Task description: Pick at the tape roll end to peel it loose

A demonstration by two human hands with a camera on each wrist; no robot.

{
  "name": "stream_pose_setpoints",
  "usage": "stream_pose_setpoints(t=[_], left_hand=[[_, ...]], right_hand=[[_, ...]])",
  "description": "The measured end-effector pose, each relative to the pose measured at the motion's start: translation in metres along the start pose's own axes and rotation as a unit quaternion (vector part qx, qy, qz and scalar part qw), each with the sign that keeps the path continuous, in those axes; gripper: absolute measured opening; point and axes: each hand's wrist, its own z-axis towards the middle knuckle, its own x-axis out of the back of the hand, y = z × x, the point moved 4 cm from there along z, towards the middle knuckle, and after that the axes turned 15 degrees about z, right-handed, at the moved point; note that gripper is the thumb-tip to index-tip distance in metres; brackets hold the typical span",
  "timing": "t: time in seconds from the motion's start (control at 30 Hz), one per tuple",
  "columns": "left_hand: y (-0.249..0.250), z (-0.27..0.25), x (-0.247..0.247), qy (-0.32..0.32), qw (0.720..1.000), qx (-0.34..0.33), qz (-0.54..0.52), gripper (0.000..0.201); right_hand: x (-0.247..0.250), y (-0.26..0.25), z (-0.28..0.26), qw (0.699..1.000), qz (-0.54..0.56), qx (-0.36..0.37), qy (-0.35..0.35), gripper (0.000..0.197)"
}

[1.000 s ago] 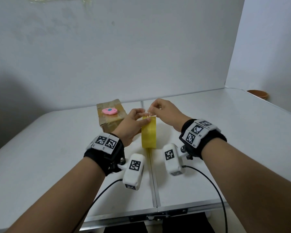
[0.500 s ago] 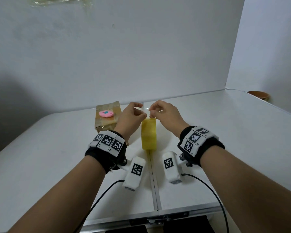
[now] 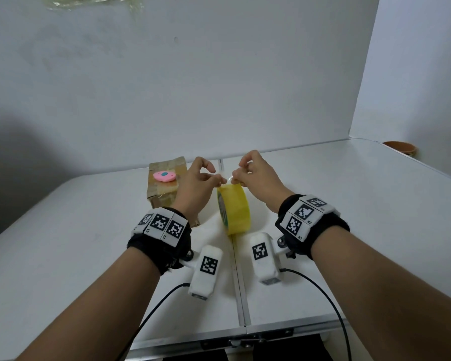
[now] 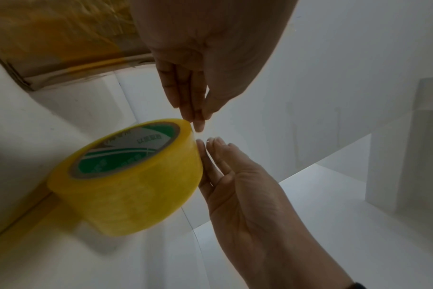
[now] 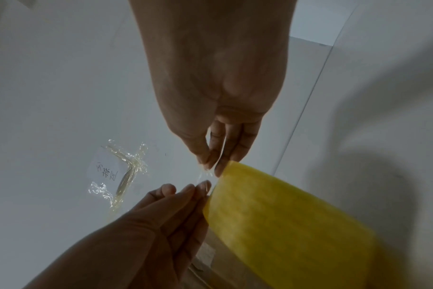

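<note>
Tape roll [image 3: 234,208] stands on edge at the seam of white folding table [image 3: 63,243]. Left hand [image 3: 195,188] and right hand [image 3: 255,175] both pinch its loose end above. White walls behind; box [image 3: 162,191] adjacent.

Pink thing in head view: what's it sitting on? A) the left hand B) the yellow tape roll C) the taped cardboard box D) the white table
C: the small pink thing lies on top of the taped cardboard box, left of the yellow tape roll that stands on edge on the table.
</note>
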Motion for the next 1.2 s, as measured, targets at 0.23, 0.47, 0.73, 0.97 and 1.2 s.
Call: stream_pose_setpoints(t=[0.23,0.47,0.73,0.97,1.2], left_hand=[[-0.004,0.001,-0.002,-0.006,1.0,0.018,-0.024,0.017],[-0.002,-0.001,0.0,0.011,1.0,0.0,0.017,0.016],[0.008,0.0,0.001,0.05,0.984,-0.056,0.163,0.015],[0.014,-0.002,0.005,0.051,0.987,-0.035,0.147,0.014],[0.014,-0.002,0.002,0.01,0.987,-0.008,0.16,0.016]], right_hand=[[-0.003,0.001,0.001,1.0,-0.012,0.007,-0.015,0.01],[0.0,-0.001,-0.002,0.999,-0.029,-0.002,-0.013,0.018],[0.002,-0.006,-0.002,0.996,-0.079,0.015,-0.036,0.022],[0.001,-0.004,-0.001,0.994,-0.1,0.022,-0.029,0.011],[0.002,-0.005,0.0,0.994,-0.096,-0.024,-0.035,0.007]])
